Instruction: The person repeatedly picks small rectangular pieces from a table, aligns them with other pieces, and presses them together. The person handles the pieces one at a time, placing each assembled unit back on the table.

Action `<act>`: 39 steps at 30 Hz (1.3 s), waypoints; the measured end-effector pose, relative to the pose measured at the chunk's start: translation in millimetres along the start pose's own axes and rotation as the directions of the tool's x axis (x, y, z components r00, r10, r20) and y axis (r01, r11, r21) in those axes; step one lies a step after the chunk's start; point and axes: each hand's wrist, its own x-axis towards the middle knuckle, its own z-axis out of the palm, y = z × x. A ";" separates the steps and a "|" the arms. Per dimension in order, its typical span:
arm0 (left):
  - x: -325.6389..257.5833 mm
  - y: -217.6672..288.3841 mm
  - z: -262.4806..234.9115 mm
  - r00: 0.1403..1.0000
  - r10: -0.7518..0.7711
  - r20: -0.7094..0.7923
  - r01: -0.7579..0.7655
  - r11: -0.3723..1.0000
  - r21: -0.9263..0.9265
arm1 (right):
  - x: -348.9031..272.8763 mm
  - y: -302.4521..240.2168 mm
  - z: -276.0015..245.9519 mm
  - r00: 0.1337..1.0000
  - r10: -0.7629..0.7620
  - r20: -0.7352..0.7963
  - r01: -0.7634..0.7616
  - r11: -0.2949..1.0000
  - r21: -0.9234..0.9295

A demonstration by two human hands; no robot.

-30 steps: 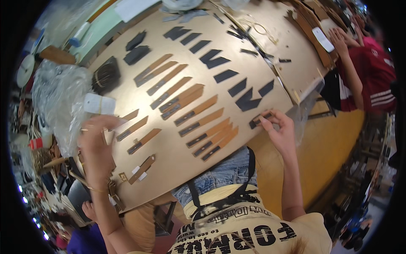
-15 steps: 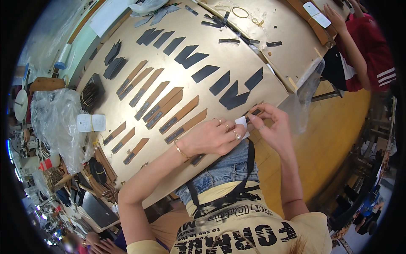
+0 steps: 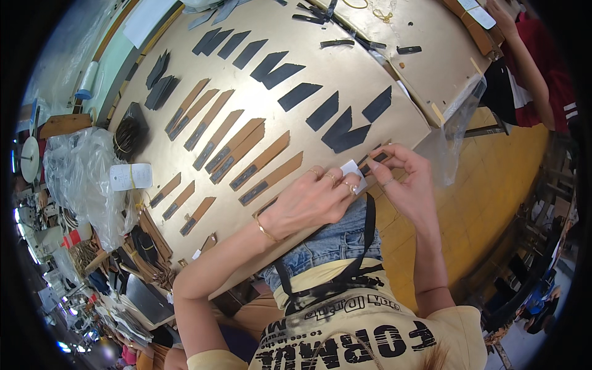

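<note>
A small white square label point(image 3: 352, 170) sat at the near edge of the gold-topped worktable point(image 3: 382, 55), pinched in the fingertips of the left hand point(image 3: 311, 200), whose fingers were drawn together on it. Just beside it, touching the label's far corner, the right hand point(image 3: 404, 182) had its thumb and forefinger closed on a short tan strip with a dark end point(image 3: 377, 158), held at the table's edge. Both hands met close in front of the person's denim-clad lap.

Beyond them lay a fan of tan leather strips point(image 3: 246, 148), each with a dark insert at its lower end, spread in rows across the tabletop. Farther out were dark angled cut pieces point(image 3: 336, 120), lying apart from one another. A white tag point(image 3: 131, 176) rested near the left edge, beside a heap of clear plastic bags point(image 3: 80, 179). At the far right corner another person in a red sleeve point(image 3: 546, 80) worked at an adjoining board.
</note>
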 end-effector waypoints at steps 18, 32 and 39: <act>-10.7 3.6 -13.2 0.927 -0.375 0.006 0.352 0.864 -0.359 | -25.8 -5.8 4.5 0.757 -0.525 0.390 0.624 0.401 -0.671; -38.7 51.3 -96.1 0.768 -0.617 -0.170 0.303 0.585 -0.752 | -0.3 -6.4 -23.7 0.943 -0.308 -0.123 0.243 0.894 -0.377; -76.4 55.0 -167.8 0.825 -0.393 -0.407 -0.513 -0.216 -0.831 | 6.8 10.1 -12.2 0.979 -0.204 -0.002 0.192 0.924 -0.330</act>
